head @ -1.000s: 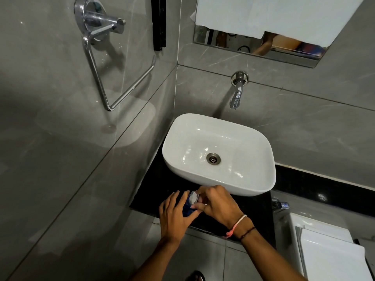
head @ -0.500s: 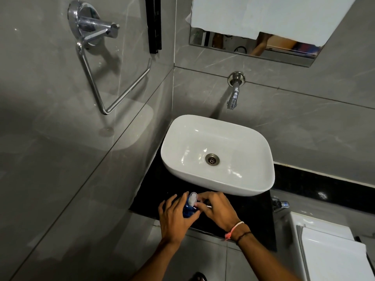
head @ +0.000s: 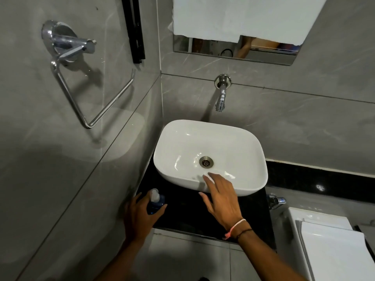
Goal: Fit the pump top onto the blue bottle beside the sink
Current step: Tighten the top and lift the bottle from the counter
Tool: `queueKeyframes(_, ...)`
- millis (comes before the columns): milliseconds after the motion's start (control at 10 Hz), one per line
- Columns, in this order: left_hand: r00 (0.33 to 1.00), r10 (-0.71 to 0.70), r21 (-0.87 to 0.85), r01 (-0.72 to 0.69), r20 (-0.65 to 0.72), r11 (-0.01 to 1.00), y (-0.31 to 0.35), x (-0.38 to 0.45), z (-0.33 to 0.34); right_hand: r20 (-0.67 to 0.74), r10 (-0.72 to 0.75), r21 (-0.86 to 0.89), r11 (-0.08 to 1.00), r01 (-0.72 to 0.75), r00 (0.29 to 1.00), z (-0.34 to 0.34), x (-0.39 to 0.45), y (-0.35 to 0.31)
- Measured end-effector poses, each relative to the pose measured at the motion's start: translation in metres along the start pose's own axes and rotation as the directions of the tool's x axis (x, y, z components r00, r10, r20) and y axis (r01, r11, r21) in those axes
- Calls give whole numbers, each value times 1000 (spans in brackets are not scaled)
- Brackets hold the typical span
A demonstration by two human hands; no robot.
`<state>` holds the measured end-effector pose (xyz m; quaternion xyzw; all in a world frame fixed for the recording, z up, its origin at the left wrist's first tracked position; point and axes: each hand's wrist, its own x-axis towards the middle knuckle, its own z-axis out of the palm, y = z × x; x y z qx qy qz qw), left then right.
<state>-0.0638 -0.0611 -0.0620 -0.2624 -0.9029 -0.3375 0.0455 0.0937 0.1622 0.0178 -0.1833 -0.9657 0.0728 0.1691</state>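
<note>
The blue bottle (head: pixel 157 205) stands on the black counter (head: pixel 182 211) at its left end, in front of the white sink (head: pixel 211 157). A white pump top (head: pixel 154 195) sits on the bottle's neck. My left hand (head: pixel 140 216) wraps around the bottle's body from the near side. My right hand (head: pixel 220 196) hovers with fingers spread over the sink's front rim, apart from the bottle and holding nothing.
A chrome tap (head: pixel 221 96) sticks out of the grey tiled wall above the sink. A chrome towel ring (head: pixel 81 82) hangs on the left wall. A white toilet tank (head: pixel 328 244) and a small valve (head: pixel 277 200) sit to the right of the counter.
My right hand has let go of the pump top and moved right, up to the sink rim. My left hand has shifted the bottle left along the counter.
</note>
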Motion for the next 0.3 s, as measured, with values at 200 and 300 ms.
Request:
queueKeyframes(200,1000,-21,-4,21,-8,1000,-9,7,-6,128,202,-175,968,-178,971,-5,-28,45)
queueKeyframes(300,999,-4,-7,3,-41,1000,-5,9,-7,150,209,-204,963,-176,966,-2,-32,49)
